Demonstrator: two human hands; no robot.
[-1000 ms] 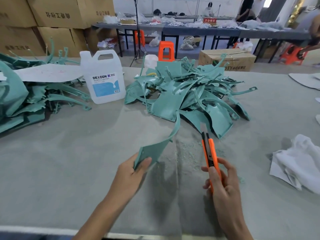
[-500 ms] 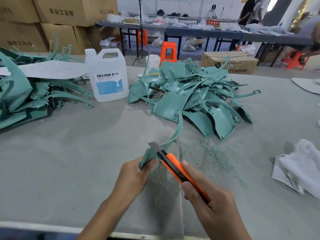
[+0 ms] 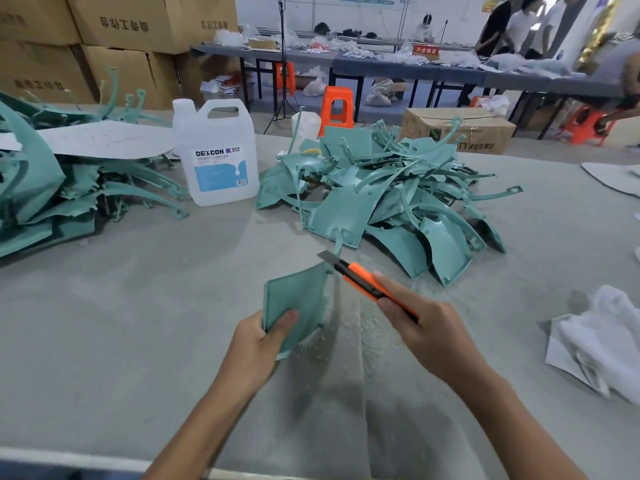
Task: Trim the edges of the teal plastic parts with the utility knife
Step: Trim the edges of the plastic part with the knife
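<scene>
- Teal curved plastic panel (image 3: 294,296) is in my left hand (image 3: 258,344), held just above the grey felt-covered table (image 3: 121,306), close to the near edge and roughly in the middle of my view.
- My left hand pinches the panel's lower left corner, with the thumb laid across the face and the fingers curled behind.
- My right hand (image 3: 426,327) is wrapped round the orange-and-black utility knife (image 3: 363,275), with the index finger stretched along the top of the handle.
- The grey blade is extended and points up and to the left, lying at the panel's upper right corner; I cannot tell whether it bites into the edge.
- Fine teal shavings (image 3: 346,327) are scattered over the table under the panel and the knife.
- A loose heap of teal plastic parts (image 3: 398,199) lies beyond the knife.
- A second heap of teal parts (image 3: 52,195) fills the left side, with a flat white sheet (image 3: 104,140) resting on top.
- A white plastic jug with a blue DEXCON label (image 3: 218,157) stands upright between the two heaps.
- A crumpled white cloth (image 3: 602,341) lies to the right, apart from my right hand.
- Behind the table I see stacked brown cardboard boxes (image 3: 121,29) and an orange plastic stool (image 3: 337,109).
</scene>
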